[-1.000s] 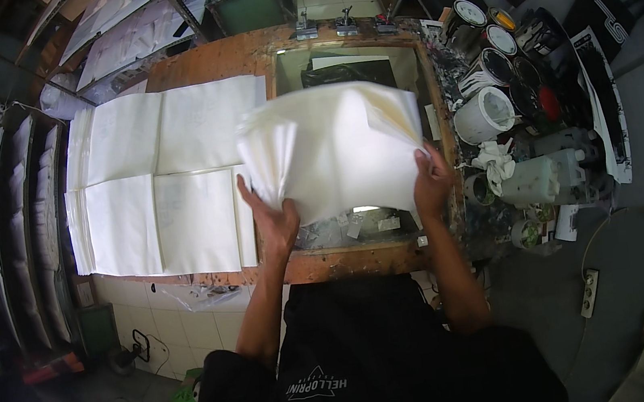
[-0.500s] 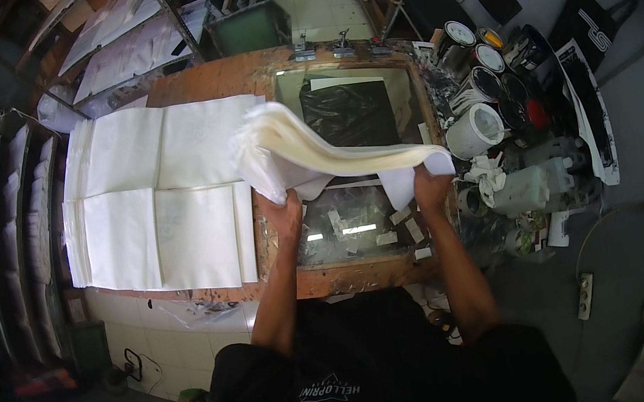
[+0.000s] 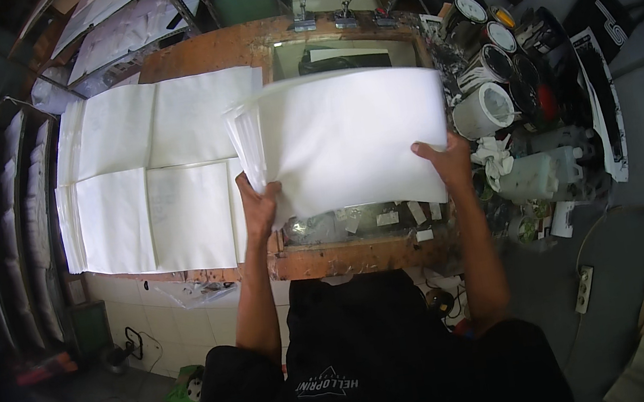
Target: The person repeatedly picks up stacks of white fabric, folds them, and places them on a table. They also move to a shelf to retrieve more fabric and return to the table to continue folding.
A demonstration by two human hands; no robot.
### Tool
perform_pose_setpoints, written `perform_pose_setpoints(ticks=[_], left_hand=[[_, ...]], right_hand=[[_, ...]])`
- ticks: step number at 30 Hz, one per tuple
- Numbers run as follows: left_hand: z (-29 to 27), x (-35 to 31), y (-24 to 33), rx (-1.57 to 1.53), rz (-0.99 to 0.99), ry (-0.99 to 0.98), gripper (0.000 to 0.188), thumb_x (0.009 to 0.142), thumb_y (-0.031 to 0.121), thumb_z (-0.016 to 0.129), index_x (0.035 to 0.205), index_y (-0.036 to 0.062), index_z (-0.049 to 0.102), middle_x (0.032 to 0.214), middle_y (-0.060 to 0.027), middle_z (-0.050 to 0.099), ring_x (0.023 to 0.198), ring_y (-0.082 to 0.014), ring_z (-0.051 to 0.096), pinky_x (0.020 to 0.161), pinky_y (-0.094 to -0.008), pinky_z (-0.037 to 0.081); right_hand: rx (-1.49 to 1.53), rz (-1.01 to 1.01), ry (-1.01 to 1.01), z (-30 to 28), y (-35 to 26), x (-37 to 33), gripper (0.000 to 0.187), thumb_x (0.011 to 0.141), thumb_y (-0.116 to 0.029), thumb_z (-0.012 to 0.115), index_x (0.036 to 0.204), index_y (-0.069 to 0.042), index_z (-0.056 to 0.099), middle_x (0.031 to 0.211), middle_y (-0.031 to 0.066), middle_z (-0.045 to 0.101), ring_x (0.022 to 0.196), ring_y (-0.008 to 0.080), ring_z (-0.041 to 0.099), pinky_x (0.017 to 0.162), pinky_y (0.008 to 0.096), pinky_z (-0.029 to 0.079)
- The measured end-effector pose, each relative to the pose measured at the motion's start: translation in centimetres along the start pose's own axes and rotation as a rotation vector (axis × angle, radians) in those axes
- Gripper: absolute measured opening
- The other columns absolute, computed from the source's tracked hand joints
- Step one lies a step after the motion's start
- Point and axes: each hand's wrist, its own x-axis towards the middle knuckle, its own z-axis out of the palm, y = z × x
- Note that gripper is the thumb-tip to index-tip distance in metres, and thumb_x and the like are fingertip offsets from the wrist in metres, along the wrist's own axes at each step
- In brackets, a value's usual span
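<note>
White material made up the bundle of sheets (image 3: 355, 140) raised over the glass panel (image 3: 326, 231) on the right part of the wooden counter (image 3: 193, 59). The left hand (image 3: 259, 201) gripped its near left corner, where several edges fanned apart; the right hand (image 3: 447, 160) pinched its right edge, thumb on top. No writing could be read on the bundle's upper face.

To the left, white pieces (image 3: 194, 218) lay overlapping in a near row and a far row; one near piece bore faint marks, too dim to read. Pale lettering with a pointed, star-like outline was printed on the person's black shirt (image 3: 242, 398), upside down in this view. At the far right, a black item (image 3: 605, 19) carried a light emblem. Metal clamps (image 3: 344, 15) stood along the far edge of the counter. Beyond its right side were a white bucket (image 3: 485, 110), paint-smeared cans (image 3: 495, 64) and a translucent jug (image 3: 529, 176).
</note>
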Motion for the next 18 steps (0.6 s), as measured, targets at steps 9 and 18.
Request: perform_pose_setpoints(ticks=[9, 18], left_hand=[[2.1, -1.0, 0.7, 0.553, 0.118, -0.070, 0.084, 0.080, 0.006, 0.065, 0.147, -0.0046, 0.016, 0.128, -0.0343, 0.050, 0.111, -0.0424, 0.057, 0.092, -0.0439, 0.050], [1.9, -5.5, 4.8, 0.123, 0.370, 0.149, 0.098, 0.078, 0.009, 0.064, 0.146, -0.0117, -0.003, 0.131, -0.0350, 0.042, 0.123, -0.0424, 0.045, 0.106, -0.0449, 0.035]], right_hand=[[-0.309, -0.098, 0.245, 4.5, 11.2, 2.0, 0.038, 0.089, -0.024, 0.065, 0.114, 0.003, 0.060, 0.105, 0.0224, 0.068, 0.098, 0.0358, 0.065, 0.086, 0.0407, 0.049], [0.349, -0.186, 0.348, 4.5, 1.0, -4.6, 0.031, 0.092, -0.010, 0.058, 0.120, 0.004, 0.059, 0.103, 0.0103, 0.066, 0.095, 0.0204, 0.061, 0.087, 0.0340, 0.047]])
